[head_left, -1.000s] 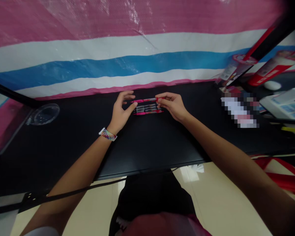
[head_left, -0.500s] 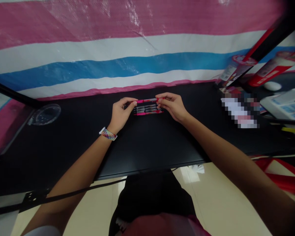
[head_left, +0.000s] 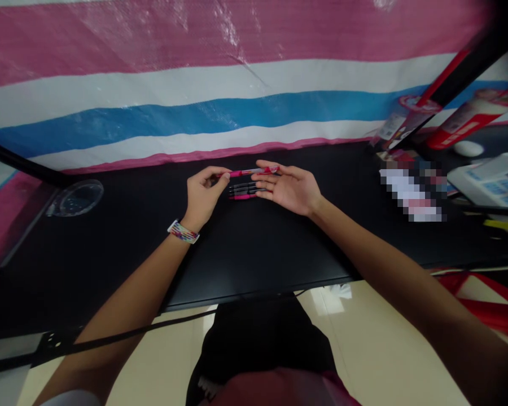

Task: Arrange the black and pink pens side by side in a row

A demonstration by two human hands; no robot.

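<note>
My left hand (head_left: 207, 192) pinches the left end of a pink pen (head_left: 248, 172), held level above the far part of the black table. My right hand (head_left: 290, 189) is turned palm up with its fingers apart, the pen's right end lying against its upper fingers. Just below that pen, several dark pens (head_left: 242, 187) lie side by side on the table, with a pink one (head_left: 242, 197) nearest me. The fingers of my right hand hide their right ends.
A clear plastic lid (head_left: 78, 197) lies at the table's left. On the right are two cups with red straws, a white round object (head_left: 468, 148), a blurred-out item and a white device (head_left: 491, 180). A striped sheet (head_left: 195, 121) hangs behind the black table (head_left: 254, 254).
My right hand has opened from its pinch on the pen and turned palm up, its fingers now covering the right ends of the lower pens. My left hand has moved slightly left.
</note>
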